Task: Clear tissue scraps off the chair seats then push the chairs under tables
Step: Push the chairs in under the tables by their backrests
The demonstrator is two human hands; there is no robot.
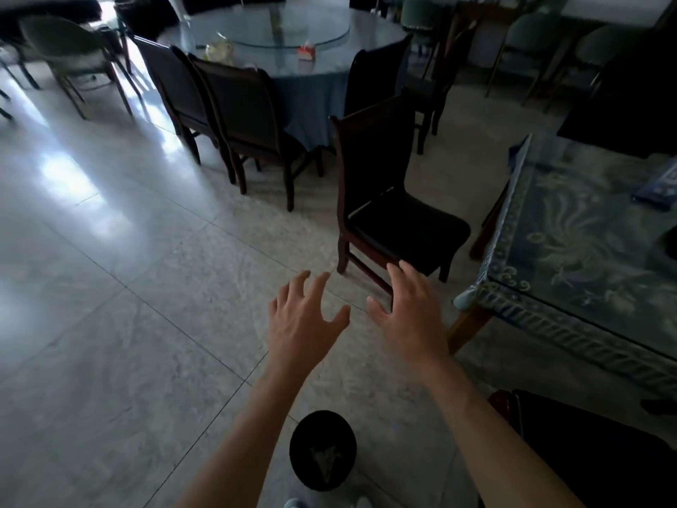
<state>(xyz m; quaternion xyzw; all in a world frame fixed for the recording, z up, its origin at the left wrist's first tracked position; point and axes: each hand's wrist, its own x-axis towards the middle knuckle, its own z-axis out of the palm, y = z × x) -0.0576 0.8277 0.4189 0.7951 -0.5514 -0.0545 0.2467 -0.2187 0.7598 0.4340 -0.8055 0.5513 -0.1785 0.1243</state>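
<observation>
A dark wooden chair [388,199] with a black seat stands out on the floor, angled toward the patterned table [571,287] on the right. Its seat looks bare; I see no tissue scrap on it. My left hand [304,317] and my right hand [410,309] are stretched forward over the floor, fingers spread, holding nothing. The right hand's fingertips overlap the chair's near front corner in the view; I cannot tell whether they touch it. A black bin [322,449] with pale scraps inside sits on the floor by my feet.
A round table [278,34] with a glass turntable stands at the back, with two dark chairs [227,104] tucked at its left and another chair [377,71] at its right. Green chairs [69,45] stand at far left. A dark chair back [586,452] is at lower right.
</observation>
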